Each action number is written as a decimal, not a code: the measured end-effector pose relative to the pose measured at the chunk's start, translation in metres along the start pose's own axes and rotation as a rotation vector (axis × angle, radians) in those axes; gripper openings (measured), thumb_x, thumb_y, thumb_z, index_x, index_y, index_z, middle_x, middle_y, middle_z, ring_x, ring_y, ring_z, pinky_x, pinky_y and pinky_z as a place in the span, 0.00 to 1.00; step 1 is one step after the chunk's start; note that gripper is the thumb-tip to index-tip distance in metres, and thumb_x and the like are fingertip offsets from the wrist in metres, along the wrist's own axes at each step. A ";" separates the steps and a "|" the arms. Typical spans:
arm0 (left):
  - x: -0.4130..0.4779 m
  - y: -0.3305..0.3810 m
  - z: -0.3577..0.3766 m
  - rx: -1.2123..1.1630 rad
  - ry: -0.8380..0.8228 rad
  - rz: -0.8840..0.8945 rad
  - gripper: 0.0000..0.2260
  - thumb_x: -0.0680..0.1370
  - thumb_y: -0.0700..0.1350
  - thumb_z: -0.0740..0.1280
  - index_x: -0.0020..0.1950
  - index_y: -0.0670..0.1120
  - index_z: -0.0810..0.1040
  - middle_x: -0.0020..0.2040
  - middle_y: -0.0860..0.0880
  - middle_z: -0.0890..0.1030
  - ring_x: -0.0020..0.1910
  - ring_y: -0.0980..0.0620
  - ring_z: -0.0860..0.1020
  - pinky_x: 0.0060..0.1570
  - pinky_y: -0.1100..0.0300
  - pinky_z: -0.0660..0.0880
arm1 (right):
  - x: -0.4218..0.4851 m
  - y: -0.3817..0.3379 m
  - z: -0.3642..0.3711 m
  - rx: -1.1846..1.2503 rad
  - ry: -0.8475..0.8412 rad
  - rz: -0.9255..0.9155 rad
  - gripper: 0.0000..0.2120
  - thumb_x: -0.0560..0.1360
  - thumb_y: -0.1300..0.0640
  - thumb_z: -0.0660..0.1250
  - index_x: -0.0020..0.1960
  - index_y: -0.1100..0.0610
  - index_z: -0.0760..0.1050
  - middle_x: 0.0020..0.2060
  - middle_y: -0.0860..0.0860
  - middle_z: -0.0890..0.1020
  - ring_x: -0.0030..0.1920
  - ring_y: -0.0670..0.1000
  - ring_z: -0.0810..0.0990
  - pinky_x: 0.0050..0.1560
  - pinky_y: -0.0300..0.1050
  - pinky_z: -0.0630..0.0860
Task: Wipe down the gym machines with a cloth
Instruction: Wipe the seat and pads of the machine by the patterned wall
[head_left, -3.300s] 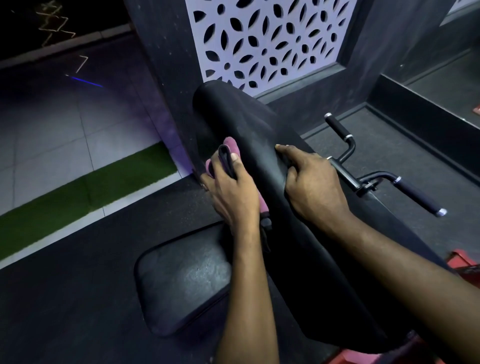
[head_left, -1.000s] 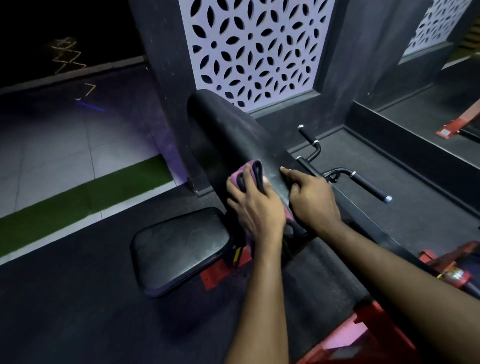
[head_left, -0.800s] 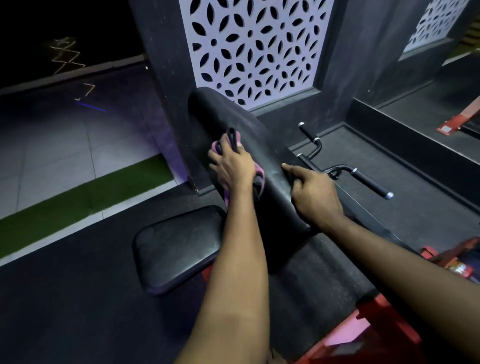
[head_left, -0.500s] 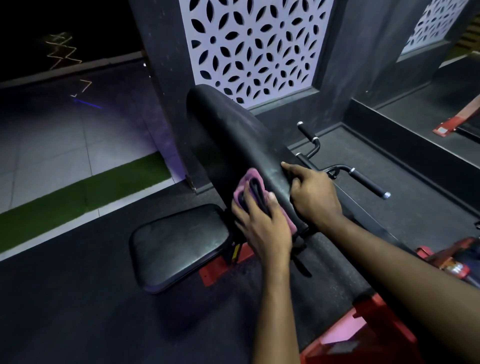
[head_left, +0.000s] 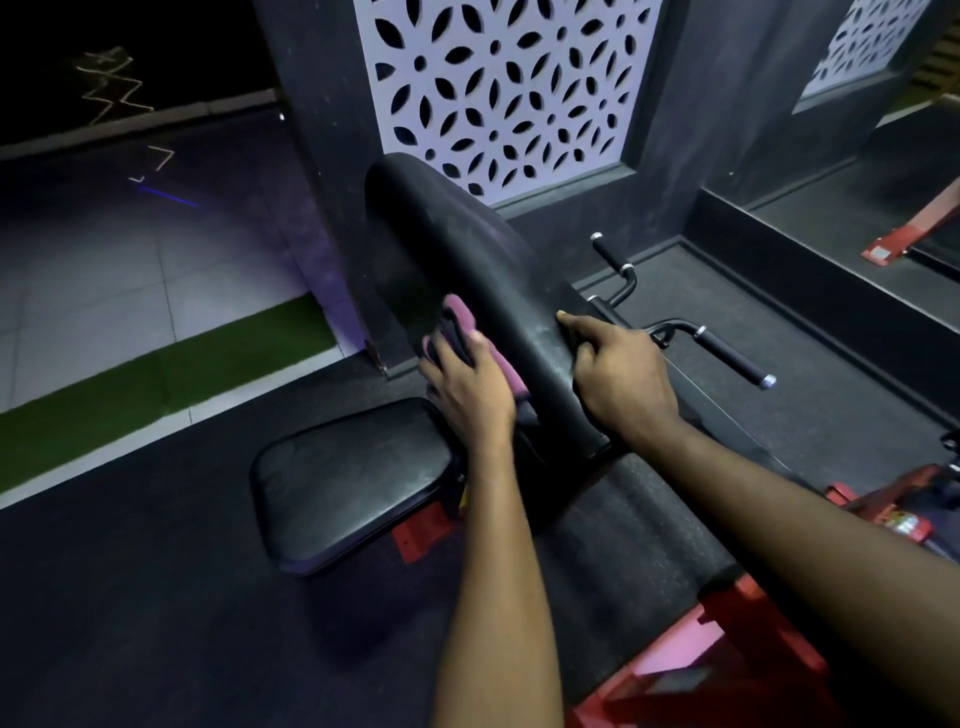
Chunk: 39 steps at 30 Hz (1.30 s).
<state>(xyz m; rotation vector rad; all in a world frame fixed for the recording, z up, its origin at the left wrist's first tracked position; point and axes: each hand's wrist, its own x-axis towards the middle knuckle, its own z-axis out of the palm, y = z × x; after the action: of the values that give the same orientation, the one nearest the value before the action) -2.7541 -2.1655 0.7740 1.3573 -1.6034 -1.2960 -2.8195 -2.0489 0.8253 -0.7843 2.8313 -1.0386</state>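
The cloth (head_left: 467, 332) is pressed to the long pad's (head_left: 467, 244) left edge, bunched in the left hand's (head_left: 470, 397) curled fingers; its right edge is clasped by the right hand (head_left: 621, 387). Wiping is judged partial; the seat pad (head_left: 348, 483) is left.

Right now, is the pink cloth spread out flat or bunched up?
Bunched up: the pink cloth sits in thick folds, held by the left hand against the black pad.
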 end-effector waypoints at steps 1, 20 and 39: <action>-0.027 -0.013 -0.002 -0.009 -0.021 -0.001 0.26 0.84 0.56 0.60 0.80 0.49 0.63 0.79 0.45 0.61 0.74 0.42 0.65 0.72 0.50 0.62 | 0.000 0.000 0.000 0.003 -0.003 0.002 0.24 0.76 0.52 0.55 0.69 0.38 0.76 0.48 0.50 0.87 0.43 0.55 0.84 0.48 0.49 0.81; -0.029 -0.040 0.000 -0.073 -0.008 -0.074 0.26 0.83 0.58 0.59 0.79 0.49 0.65 0.78 0.45 0.64 0.75 0.43 0.66 0.73 0.49 0.64 | 0.000 0.002 0.000 0.022 0.000 -0.007 0.24 0.76 0.54 0.56 0.67 0.39 0.77 0.47 0.48 0.87 0.41 0.52 0.83 0.49 0.48 0.81; 0.021 -0.060 0.012 -0.040 -0.016 -0.124 0.27 0.83 0.60 0.58 0.80 0.50 0.63 0.79 0.43 0.63 0.74 0.41 0.67 0.70 0.47 0.67 | 0.000 -0.003 -0.002 0.021 -0.012 0.008 0.25 0.74 0.52 0.54 0.67 0.39 0.78 0.48 0.43 0.87 0.38 0.47 0.82 0.48 0.49 0.82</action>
<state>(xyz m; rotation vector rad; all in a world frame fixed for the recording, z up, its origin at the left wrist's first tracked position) -2.7517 -2.1809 0.7113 1.4441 -1.5160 -1.4075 -2.8183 -2.0497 0.8283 -0.7745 2.8064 -1.0568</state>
